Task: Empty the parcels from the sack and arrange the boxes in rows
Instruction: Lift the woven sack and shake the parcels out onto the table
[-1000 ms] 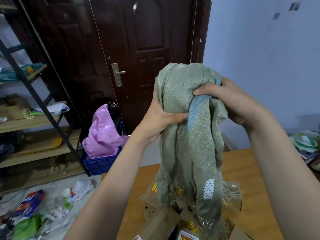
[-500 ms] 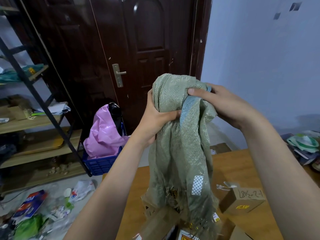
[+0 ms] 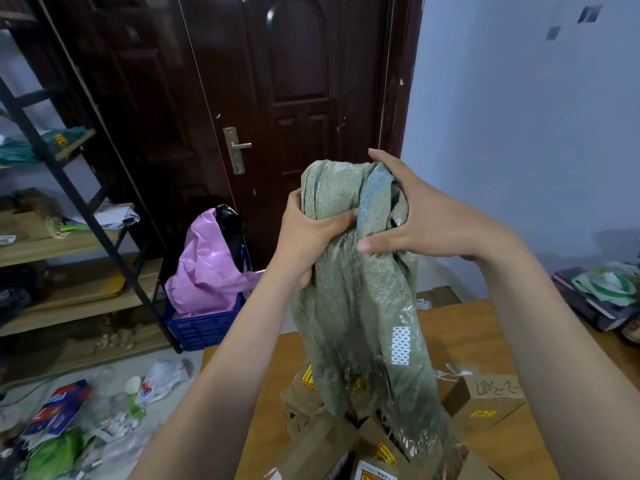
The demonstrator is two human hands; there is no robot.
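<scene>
You have the sack [image 3: 349,289] bunched up above the table [image 3: 485,327], its open, frayed end hanging down onto the pile of boxes [image 3: 311,403] at the near edge. One more box [image 3: 485,403] sits apart toward the right edge, with writing on its top.

The sack is thin woven plastic: soft, limp and light, and it looks nearly empty, since it hangs flat with no bulges. It will crumple wherever you squeeze it and slide a little on itself, so take it by the gathered closed end, where the folds give you bulk to hold.

Your left hand [image 3: 308,237] is wrapped tight round the bundle just under its top, thumb across the front and fingers hidden behind. Your right hand [image 3: 415,216] is looser: the fingers are spread over the top and right side of the bundle, with the thumb pressing the fabric lower down beside your left thumb. It cups the sack more than it clamps it.

The boxes are stiff cardboard and probably light. Grip each by two opposite faces when you line them up, and watch that the fringe does not drag any off the edge.
</scene>
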